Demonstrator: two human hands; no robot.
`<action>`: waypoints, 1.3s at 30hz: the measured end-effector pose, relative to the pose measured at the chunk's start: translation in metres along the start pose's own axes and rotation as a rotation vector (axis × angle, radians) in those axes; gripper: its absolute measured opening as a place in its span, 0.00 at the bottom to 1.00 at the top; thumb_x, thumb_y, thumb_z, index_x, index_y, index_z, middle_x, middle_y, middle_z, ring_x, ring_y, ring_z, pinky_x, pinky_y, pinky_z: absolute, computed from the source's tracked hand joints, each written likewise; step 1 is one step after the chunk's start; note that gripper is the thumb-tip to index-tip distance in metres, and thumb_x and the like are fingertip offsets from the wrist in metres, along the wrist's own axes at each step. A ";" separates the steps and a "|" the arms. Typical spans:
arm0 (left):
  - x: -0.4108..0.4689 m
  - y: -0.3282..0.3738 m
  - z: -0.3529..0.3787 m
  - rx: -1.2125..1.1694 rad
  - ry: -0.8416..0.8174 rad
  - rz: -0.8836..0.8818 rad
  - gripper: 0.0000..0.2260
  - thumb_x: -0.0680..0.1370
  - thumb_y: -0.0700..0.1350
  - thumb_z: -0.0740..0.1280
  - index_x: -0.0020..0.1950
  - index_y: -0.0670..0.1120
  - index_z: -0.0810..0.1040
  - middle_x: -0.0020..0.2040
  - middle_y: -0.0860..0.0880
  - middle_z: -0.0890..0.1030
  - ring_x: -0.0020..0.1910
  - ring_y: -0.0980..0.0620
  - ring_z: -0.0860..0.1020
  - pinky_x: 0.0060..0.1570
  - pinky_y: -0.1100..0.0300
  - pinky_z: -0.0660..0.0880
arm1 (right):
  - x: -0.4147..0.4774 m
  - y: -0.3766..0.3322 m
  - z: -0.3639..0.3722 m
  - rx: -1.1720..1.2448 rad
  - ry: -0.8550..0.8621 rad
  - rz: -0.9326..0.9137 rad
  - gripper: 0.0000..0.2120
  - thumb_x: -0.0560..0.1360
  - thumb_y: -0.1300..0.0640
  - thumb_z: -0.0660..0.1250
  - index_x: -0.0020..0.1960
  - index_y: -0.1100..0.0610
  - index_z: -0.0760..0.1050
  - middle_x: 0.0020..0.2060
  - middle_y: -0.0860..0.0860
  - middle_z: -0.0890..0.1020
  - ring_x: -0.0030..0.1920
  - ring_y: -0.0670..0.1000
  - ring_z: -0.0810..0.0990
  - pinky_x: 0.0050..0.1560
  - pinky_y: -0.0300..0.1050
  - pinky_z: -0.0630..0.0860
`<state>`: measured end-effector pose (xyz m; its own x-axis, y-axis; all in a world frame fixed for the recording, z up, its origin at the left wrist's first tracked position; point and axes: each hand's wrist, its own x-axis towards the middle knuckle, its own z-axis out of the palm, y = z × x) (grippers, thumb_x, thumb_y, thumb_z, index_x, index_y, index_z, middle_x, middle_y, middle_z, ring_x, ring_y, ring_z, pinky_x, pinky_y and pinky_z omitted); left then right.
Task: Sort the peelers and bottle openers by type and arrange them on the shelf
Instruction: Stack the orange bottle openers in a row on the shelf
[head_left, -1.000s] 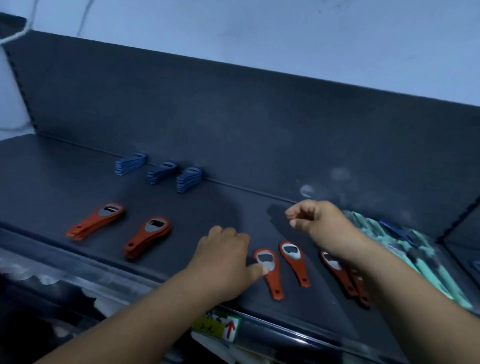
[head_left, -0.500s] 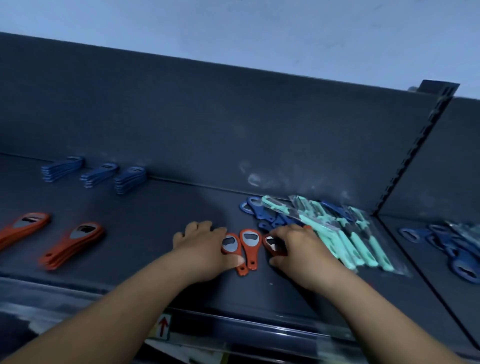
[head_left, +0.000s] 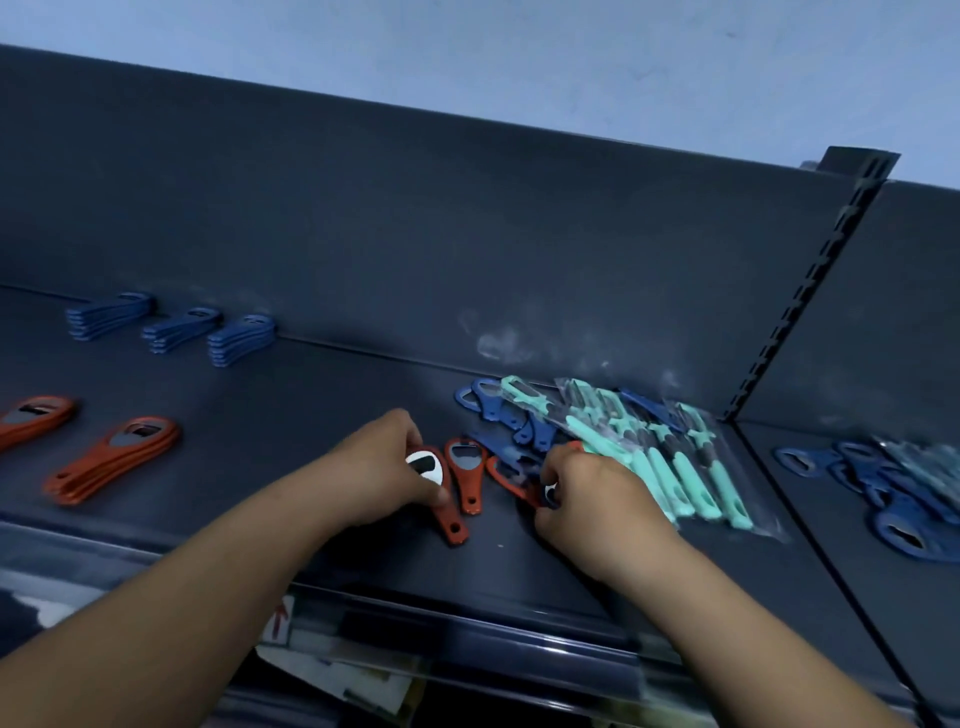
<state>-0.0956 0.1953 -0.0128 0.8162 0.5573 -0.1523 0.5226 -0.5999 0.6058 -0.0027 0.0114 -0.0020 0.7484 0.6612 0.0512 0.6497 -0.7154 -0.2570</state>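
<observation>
My left hand (head_left: 382, 467) grips an orange bottle opener (head_left: 448, 514) by its metal head, the handle pointing toward me. A second orange opener (head_left: 466, 475) lies flat just right of it. My right hand (head_left: 587, 496) curls round another orange opener (head_left: 506, 480) at the edge of a mixed heap of teal peelers in plastic bags (head_left: 670, 457) and dark blue openers (head_left: 488, 408). Two orange opener stacks (head_left: 111, 460) lie at the left front, and three blue opener stacks (head_left: 241, 338) sit along the back wall.
The dark shelf (head_left: 311, 415) has a tall back panel. A slotted upright (head_left: 810, 291) divides it from the right bay, where more blue openers (head_left: 893, 499) and bagged peelers lie. A clear price rail (head_left: 467, 623) runs along the front edge.
The view swung right, bringing the mixed heap into sight. My right hand dropped from the air onto the orange openers by the heap. My left hand closed on the leftmost opener's head.
</observation>
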 end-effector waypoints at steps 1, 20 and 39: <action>0.001 -0.002 0.000 -0.088 0.024 0.004 0.14 0.68 0.48 0.76 0.45 0.51 0.72 0.46 0.51 0.77 0.45 0.52 0.76 0.45 0.56 0.73 | -0.001 0.000 0.000 -0.012 0.022 -0.009 0.08 0.70 0.55 0.65 0.49 0.54 0.72 0.45 0.52 0.80 0.48 0.56 0.78 0.44 0.44 0.73; 0.037 0.034 0.001 0.246 -0.224 0.060 0.33 0.69 0.60 0.73 0.70 0.49 0.70 0.67 0.45 0.66 0.65 0.46 0.69 0.64 0.56 0.69 | -0.010 0.016 -0.011 0.145 0.175 0.027 0.09 0.72 0.58 0.70 0.52 0.49 0.79 0.44 0.44 0.75 0.49 0.49 0.76 0.47 0.37 0.68; 0.028 -0.008 -0.019 -0.057 -0.317 0.094 0.15 0.70 0.45 0.75 0.54 0.47 0.77 0.49 0.47 0.82 0.51 0.48 0.80 0.57 0.54 0.75 | -0.006 -0.043 0.018 0.249 0.276 0.150 0.07 0.72 0.65 0.64 0.45 0.55 0.75 0.39 0.48 0.77 0.39 0.48 0.77 0.39 0.35 0.68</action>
<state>-0.0814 0.2261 -0.0072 0.9010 0.2890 -0.3235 0.4338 -0.6021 0.6703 -0.0376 0.0420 -0.0085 0.8622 0.4441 0.2438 0.5037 -0.7005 -0.5055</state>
